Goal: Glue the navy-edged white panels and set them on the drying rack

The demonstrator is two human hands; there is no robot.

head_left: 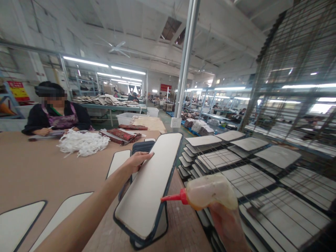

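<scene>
**Bottle at the rim of a cream panel**

One brown table fills the left and lower centre of the frame. One wire rack stands at the right, over many panels in the lower right, overlapping too closely to count. One post rises at the upper centre. One person in a dark top and patterned apron sits at the far left side, beyond the table.

The panel in hand is at the centre of the frame, slanting toward the bottom: long, round-cornered, with a smooth cream face and a narrow dark rim. At least one more dark-rimmed piece shows beneath it. Two panels lie at the lower left, and another just behind the left hand. One tangled white heap lies left of centre.

The single bottle, right of centre, is translucent and yellowish, with a red nozzle. The right hand is closed around it, fingers mostly hidden. The left hand pinches the panel's left edge, thumb on the face, fingers partly out of sight. The nozzle points left, its tip at the panel's right rim; whether they touch, I cannot tell.
</scene>
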